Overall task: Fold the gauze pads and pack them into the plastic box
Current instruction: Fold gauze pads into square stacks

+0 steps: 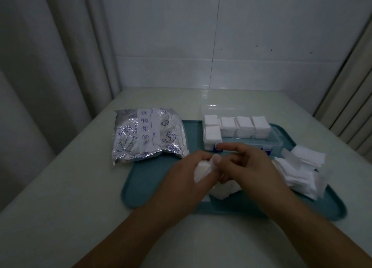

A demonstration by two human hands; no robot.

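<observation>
My left hand [189, 175] and my right hand [247, 167] meet over the middle of a teal tray [141, 185]. Both pinch a white gauze pad [203, 170], which bunches between the fingers and hangs below them to the tray. Behind the hands stands a clear plastic box [275, 141] with several stacks of folded white pads [244, 126] in it. A loose heap of unfolded gauze pads [300, 171] lies on the tray's right side.
A silver foil bag [145, 135] with blue drawings lies at the tray's left rear corner, partly on the pale table [60, 187]. Tiled wall stands behind the table, a curtain hangs at left.
</observation>
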